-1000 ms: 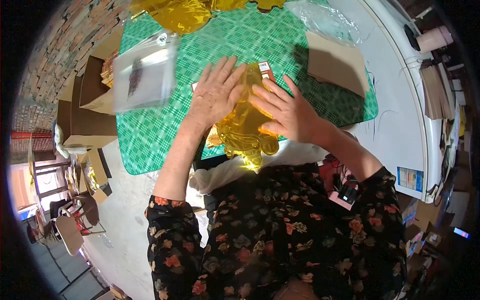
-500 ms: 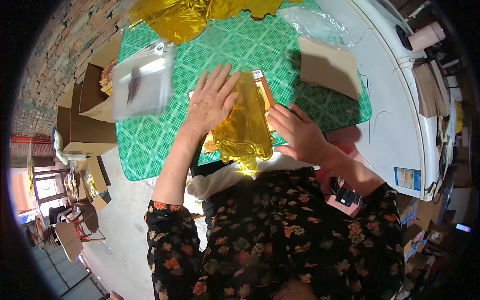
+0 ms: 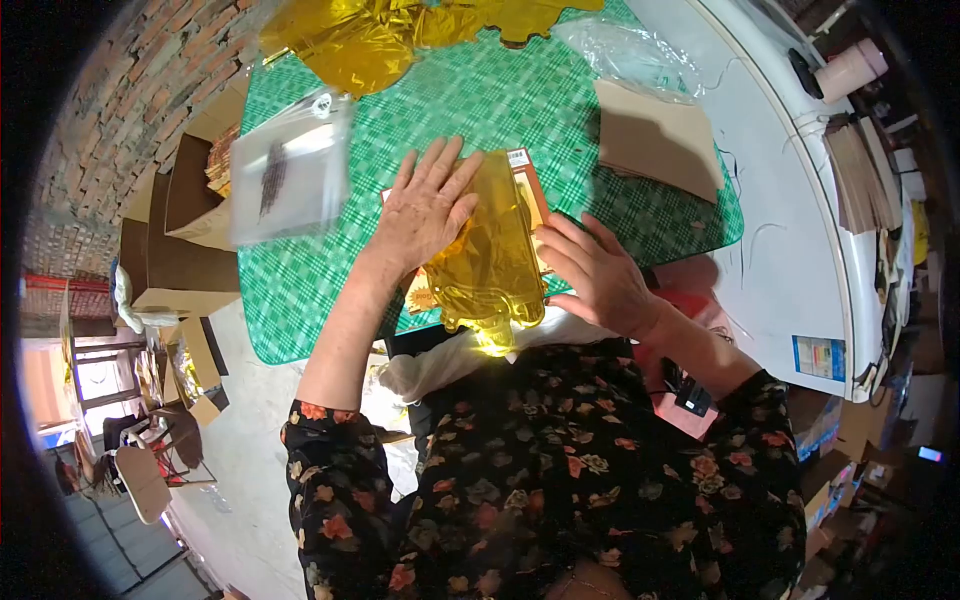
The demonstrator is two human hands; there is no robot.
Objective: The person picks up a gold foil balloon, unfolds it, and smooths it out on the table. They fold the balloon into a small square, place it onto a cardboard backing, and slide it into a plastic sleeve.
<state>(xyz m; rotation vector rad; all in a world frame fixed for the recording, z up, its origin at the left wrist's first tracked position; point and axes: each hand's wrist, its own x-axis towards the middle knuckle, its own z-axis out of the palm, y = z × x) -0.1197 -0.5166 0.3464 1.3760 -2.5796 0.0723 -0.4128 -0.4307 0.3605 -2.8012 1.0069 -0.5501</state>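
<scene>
A folded gold foil sheet (image 3: 490, 235) lies over an orange-and-white printed card (image 3: 530, 190) at the front edge of the table. My left hand (image 3: 425, 210) rests flat on the foil's left side, its fingers spread and pointing away from me. At the right edge of the foil and card is my right hand (image 3: 595, 265), fingers apart, with the fingertips beside the card. The foil's lower end hangs over the table edge near my lap and shines brightly. Most of the card is hidden under the foil and my left hand.
The table has a green checked cover (image 3: 400, 120). Clear plastic sleeves (image 3: 290, 180) lie at its left, brown card sheets (image 3: 655, 140) at its right, and more gold foil (image 3: 360, 50) at the far edge. Crumpled clear plastic (image 3: 635, 55) sits behind the sheets. Cardboard boxes (image 3: 185, 265) stand left.
Both hands stay at the foil with almost the same pose. The view has shifted slightly, and the right hand's fingers have moved a little.
</scene>
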